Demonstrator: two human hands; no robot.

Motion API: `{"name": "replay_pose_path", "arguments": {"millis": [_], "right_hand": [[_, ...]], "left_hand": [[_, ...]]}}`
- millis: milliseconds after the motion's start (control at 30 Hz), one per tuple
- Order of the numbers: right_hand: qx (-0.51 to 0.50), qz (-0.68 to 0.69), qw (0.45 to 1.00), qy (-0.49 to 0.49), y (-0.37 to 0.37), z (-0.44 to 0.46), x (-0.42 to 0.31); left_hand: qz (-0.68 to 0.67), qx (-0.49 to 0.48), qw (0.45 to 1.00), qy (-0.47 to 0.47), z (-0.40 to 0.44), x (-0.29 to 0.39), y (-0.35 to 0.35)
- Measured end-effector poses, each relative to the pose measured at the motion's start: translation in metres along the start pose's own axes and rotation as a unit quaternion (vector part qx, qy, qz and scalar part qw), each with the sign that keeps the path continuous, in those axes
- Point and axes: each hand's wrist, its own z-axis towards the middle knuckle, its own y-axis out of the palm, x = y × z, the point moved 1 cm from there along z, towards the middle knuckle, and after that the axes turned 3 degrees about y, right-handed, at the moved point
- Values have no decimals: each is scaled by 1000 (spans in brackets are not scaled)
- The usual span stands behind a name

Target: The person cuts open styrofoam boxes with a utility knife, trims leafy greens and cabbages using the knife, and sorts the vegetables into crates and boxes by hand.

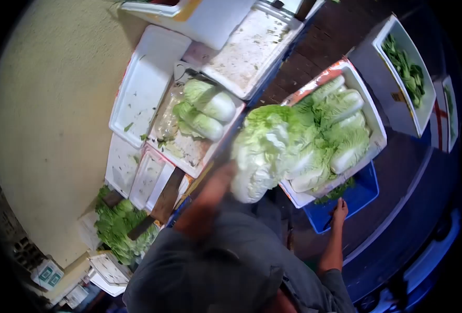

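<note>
My left hand [224, 176], blurred, is against the left side of a large loose-leaved napa cabbage [262, 156] and appears to hold it up. Its fingers are hidden behind the leaves. That cabbage overlaps the left edge of a white foam box [374, 133] full of more napa cabbages [346, 107]. My right hand [339, 211] is closed at the rim of a blue bin [364, 195] below the box. Something thin and dark seems to stick out from it, too unclear to name. Leafy greens [338, 192] show inside the bin.
On the left bench, a foam tray [192, 169] holds several napa cabbages [207, 107] and clear plastic. Foam lids [147, 86] lie beside it, near a wall [53, 115]. Leafy greens [121, 224] are piled lower left. A foam box of greens [406, 70] stands upper right.
</note>
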Motion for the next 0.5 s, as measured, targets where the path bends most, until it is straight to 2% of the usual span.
{"name": "replay_pose_path", "arguments": {"millis": [200, 267, 300, 333, 367, 400, 467, 500], "right_hand": [[-91, -83, 992, -40, 40, -22, -40], [-110, -92, 990, -18, 54, -34, -55], [-142, -103, 983, -60, 60, -32, -60], [-139, -115, 982, -51, 60, -30, -65], [-135, -125, 982, -42, 67, -36, -76], [-131, -134, 982, -32, 76, -46, -89], [-129, -130, 983, -29, 86, -55, -108], [-138, -134, 981, -36, 88, -55, -113]], "left_hand": [[-71, 133, 959, 242, -89, 58, -60], [-91, 189, 936, 283, -87, 69, -74], [-101, 255, 919, 283, -78, 78, -66], [-109, 319, 899, 281, -68, 88, -57], [-105, 313, 895, 301, -52, 98, -55], [-133, 255, 906, 311, -38, 105, -65], [-159, 292, 887, 321, -1, 123, -42], [-147, 264, 893, 333, 18, 128, -48]]}}
